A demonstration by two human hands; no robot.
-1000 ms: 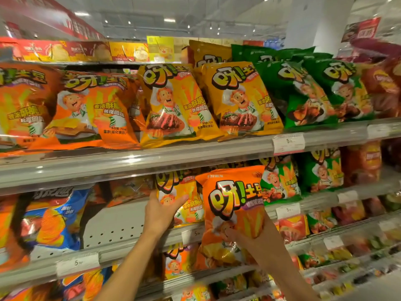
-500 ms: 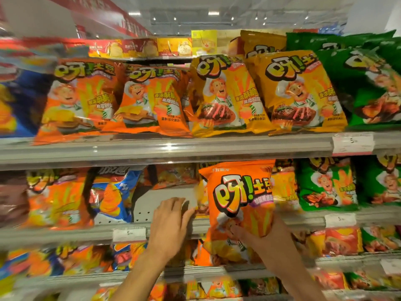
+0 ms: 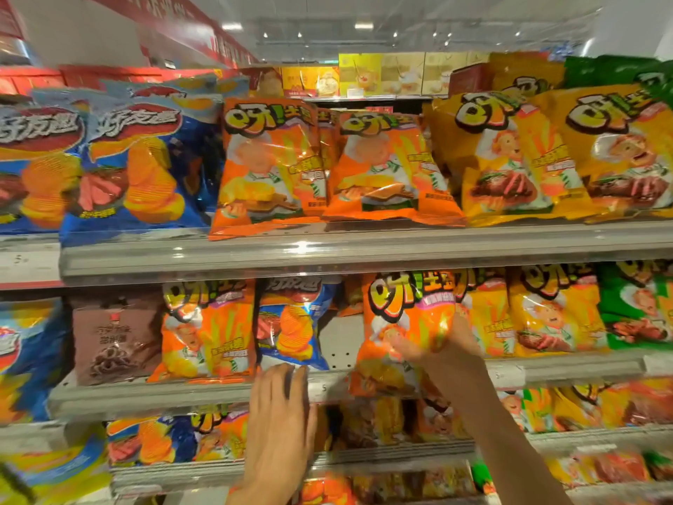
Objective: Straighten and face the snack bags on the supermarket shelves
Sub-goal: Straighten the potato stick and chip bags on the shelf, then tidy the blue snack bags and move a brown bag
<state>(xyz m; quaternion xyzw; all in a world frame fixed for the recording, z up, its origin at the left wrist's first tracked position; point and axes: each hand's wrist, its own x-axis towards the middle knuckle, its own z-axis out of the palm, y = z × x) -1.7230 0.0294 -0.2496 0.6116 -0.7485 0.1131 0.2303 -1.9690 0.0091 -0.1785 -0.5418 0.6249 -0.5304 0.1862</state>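
Note:
My right hand [image 3: 442, 353] grips an orange snack bag [image 3: 404, 322] from behind and holds it upright in front of the second shelf's edge [image 3: 182, 393]. My left hand [image 3: 280, 406] rests flat on that shelf's front rail, fingers apart, just below a blue chip bag [image 3: 291, 324]. Between the blue bag and the held bag, a gap shows the bare perforated back panel [image 3: 340, 344]. Another orange bag [image 3: 211, 329] stands left of the blue one.
The shelf above carries blue bags [image 3: 131, 169], two orange bags [image 3: 269, 169] and yellow bags [image 3: 510, 162]. Yellow [image 3: 553, 311] and green bags [image 3: 637, 304] stand right of the held bag. A brown bag [image 3: 114, 337] stands at the left. Lower shelves hold more bags.
The view has swung left along the shelves. My left hand dropped from the gap onto the shelf rail. My right hand still holds the orange bag, carried leftward with it.

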